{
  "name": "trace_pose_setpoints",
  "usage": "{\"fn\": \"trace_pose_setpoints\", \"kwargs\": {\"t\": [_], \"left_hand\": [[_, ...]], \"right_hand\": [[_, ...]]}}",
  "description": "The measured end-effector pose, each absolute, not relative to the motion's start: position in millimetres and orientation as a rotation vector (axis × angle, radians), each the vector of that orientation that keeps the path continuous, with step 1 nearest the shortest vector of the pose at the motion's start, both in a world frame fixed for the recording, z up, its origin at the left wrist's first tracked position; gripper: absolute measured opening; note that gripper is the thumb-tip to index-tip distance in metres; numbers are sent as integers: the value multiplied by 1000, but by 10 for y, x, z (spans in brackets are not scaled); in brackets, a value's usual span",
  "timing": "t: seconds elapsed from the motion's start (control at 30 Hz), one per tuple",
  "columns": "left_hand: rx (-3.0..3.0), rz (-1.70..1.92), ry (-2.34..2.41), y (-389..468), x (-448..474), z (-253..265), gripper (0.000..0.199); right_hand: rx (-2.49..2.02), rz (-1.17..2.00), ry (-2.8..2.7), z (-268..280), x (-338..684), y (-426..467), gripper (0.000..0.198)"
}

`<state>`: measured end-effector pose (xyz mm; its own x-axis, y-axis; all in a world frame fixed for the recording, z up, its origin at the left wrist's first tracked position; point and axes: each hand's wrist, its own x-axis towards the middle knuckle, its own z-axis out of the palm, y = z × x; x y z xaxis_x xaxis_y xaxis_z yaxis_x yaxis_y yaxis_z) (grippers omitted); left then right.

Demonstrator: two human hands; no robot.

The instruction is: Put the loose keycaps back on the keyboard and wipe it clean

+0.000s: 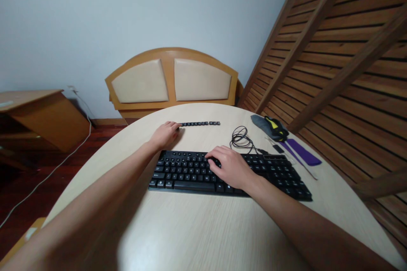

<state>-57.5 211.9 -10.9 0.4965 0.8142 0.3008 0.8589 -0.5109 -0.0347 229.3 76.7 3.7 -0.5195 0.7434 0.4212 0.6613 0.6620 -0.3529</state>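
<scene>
With the middle of the black keyboard (197, 178) as the hub of my clock, the round bench (178, 228) spreads widest at six, a broad pale stretch between the keys and me. Its curved far edge lies at twelve, just before a padded headboard (171, 80); the edge at three comes nearer the keyboard than the one at nine, and a slatted wooden panel (333, 51) leans beyond it.

My left grip (165, 134) is at ten, fingertips at the left end of a row of small black keycaps (202, 123) that runs on through eleven (with a narrow break near its right end); I cannot tell whether it pinches one. A strip of bench surface separates that row from the keyboard. My right grip (229, 166) is curled low over the hub, thumb and forefinger at the upper keys, and whether they close on anything I cannot tell.

A coiled cable (240, 137) sits past twelve, gray-and-yellow gloves (270, 127) at one, a purple strip (303, 151) between two and three. Toward nine, a side cabinet (47, 118) has a shelf space too dark to read.
</scene>
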Motion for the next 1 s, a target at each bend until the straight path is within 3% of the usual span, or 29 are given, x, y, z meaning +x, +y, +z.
{"fn": "trace_pose_setpoints", "kwargs": {"t": [0.23,0.53,0.7,1.0], "left_hand": [[-2544,-374,-1506,2132,-552,-65,41],[-2629,-529,-1524,2045,-550,-19,29],[-2704,-757,-1514,1781,-492,80,19],[-2868,-1378,-1545,952,-352,65,19]], "right_hand": [[-1091,201,-2335,44,2300,765,16],[-1093,192,-2338,51,2290,767,17],[-1101,204,-2347,59,2289,764,16],[-1090,191,-2337,32,2291,777,16]]}}
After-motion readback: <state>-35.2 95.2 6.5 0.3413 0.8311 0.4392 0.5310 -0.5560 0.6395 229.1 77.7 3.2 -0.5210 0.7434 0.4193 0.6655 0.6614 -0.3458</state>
